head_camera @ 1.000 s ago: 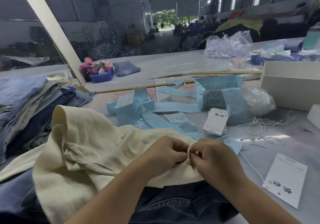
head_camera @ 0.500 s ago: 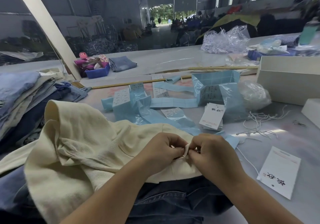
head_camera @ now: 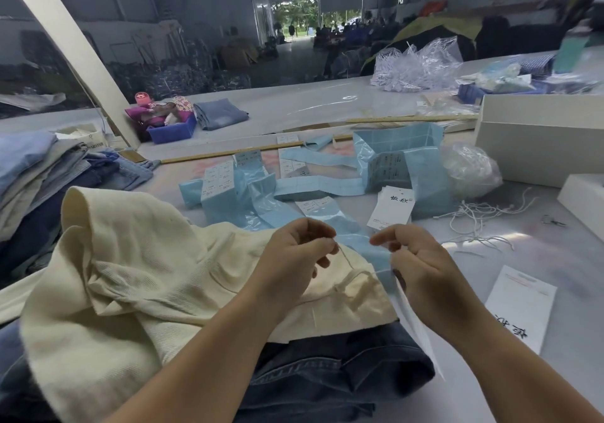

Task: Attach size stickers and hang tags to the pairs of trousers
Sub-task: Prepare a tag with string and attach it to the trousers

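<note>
Cream trousers lie bunched on top of dark denim trousers in front of me. My left hand pinches a thin white string that runs down to the cream waistband. My right hand holds the other end of the string, and a white hang tag hangs edge-on below it. Blue backing strips with size stickers sprawl across the table behind my hands. A small stack of hang tags lies beside them, and another tag lies at the right.
Folded jeans are stacked at the left. Loose white strings and a clear bag lie right of the stickers. White boxes stand at the right edge. A blue bin and folded denim sit farther back.
My hands have drawn apart and risen from the waistband, pulling the string out between them. The hang tag now dangles below my right hand.
</note>
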A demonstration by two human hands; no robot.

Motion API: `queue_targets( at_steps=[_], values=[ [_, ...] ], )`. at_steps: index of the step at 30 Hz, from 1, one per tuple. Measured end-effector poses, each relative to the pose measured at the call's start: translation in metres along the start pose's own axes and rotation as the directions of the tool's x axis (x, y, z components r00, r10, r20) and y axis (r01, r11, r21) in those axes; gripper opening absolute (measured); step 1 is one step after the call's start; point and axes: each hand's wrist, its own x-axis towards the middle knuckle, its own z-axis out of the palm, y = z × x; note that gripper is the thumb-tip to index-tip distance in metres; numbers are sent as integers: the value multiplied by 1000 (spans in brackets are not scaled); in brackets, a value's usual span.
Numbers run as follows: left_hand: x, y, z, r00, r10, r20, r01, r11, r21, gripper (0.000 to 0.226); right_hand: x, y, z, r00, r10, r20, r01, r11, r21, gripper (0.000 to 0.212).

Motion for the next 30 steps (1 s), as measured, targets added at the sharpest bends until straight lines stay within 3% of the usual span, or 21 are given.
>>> queue_targets(
  at_steps=[5,11,16,20,25,30],
  values=[
    [-2,9,12,995,53,83,-46,995,-85,14,-1,5,-14,994,94,56,-97,994,57,25],
    [-4,12,21,959,-68,275,145,952,-270,27,0,7,-19,991,131,35,-136,942,306,15],
    [-3,17,29,976,29,217,5,988,-152,30,4,1,-20,992,118,32,-117,841,528,17],
    [-7,17,35,962,76,261,-84,996,20,24,6,-3,-16,996,70,52,-87,846,526,24],
    [-6,14,31,936,63,346,-81,996,37,14,6,-6,-14,995,52,87,-87,883,462,30],
    [-5,6,30,945,162,283,-235,940,248,20,5,-6,-10,991,83,102,-121,881,457,26]
  ],
)
